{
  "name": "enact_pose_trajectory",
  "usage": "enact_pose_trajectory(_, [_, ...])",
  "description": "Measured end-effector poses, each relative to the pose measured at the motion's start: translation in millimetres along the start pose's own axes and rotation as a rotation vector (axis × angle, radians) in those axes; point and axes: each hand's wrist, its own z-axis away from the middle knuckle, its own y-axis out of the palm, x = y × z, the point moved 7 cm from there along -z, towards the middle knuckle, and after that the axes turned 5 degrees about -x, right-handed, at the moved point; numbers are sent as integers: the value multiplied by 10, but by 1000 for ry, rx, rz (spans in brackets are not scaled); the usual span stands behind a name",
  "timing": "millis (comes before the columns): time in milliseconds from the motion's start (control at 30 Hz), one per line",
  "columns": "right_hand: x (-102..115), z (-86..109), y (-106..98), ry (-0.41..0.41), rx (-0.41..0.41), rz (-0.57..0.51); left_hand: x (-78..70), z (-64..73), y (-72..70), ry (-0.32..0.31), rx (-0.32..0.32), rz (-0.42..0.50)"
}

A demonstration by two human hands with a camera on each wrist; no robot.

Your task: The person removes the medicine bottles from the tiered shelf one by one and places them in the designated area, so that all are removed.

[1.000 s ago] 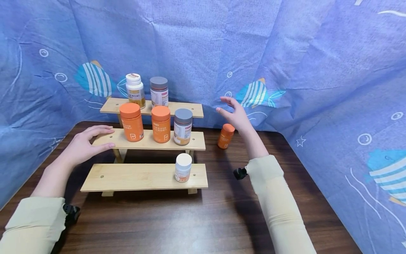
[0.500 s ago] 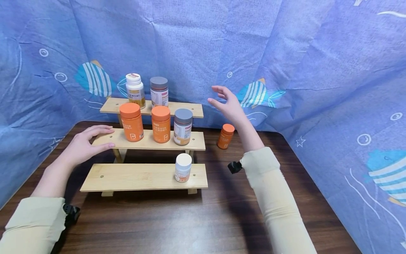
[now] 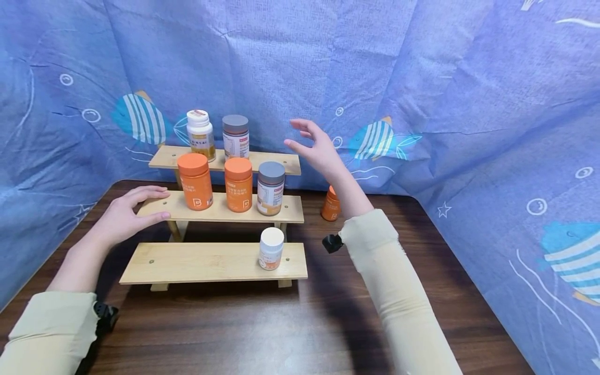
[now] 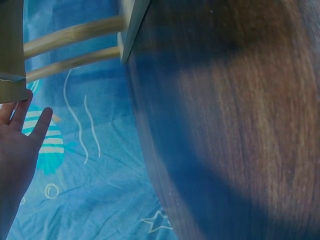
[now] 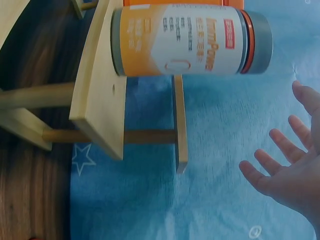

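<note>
My left hand [image 3: 122,216] rests with extended fingers at the left end of a three-tier wooden rack [image 3: 211,214]. In the left wrist view its fingertips [image 4: 26,96] touch a shelf edge. My right hand [image 3: 316,148] hovers, fingers spread and holding nothing, to the right of the top shelf. A white bottle [image 3: 200,136] and a grey-lidded jar [image 3: 236,137] stand on that shelf. The middle shelf bears two orange jars [image 3: 195,183] and a second grey-lidded jar [image 5: 190,42]. On the bottom shelf, a small white bottle [image 3: 271,250] stands towards the right.
An orange bottle [image 3: 330,207] stands on the dark wooden table [image 3: 244,328], right of the rack and partly hidden by my right forearm. Behind everything hangs a blue fish-patterned cloth [image 3: 281,67].
My right hand has moved left and slightly upward, nearer the top shelf. Its forearm now covers part of the orange bottle on the table. My left hand has stayed in place.
</note>
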Motion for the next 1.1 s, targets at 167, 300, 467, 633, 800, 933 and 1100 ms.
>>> enact_pose_trajectory(167, [106,-35,114,-28,18,1,-4,1,1,2,3,-1])
enact_pose_trajectory(300, [176,-81,213,-42,40,7,-34,2,6,6,5,0])
enact_pose_trajectory(467, [233,-129,323,-54,65,6,-49,3,23,13,4,6])
enact_pose_trajectory(633, [294,-190,444,-57,100,-13,-61,4,18,33,-2,9])
enact_pose_trajectory(800, [338,-253,558,-35,122,-18,-59,-3,-5,38,-9,14])
enact_pose_trajectory(933, [373,-302,630,-22,120,5,-45,-7,-22,30,-11,17])
enact_pose_trajectory(1100, [391,-369,732,1,140,27,-33,-5,-30,20,-5,17])
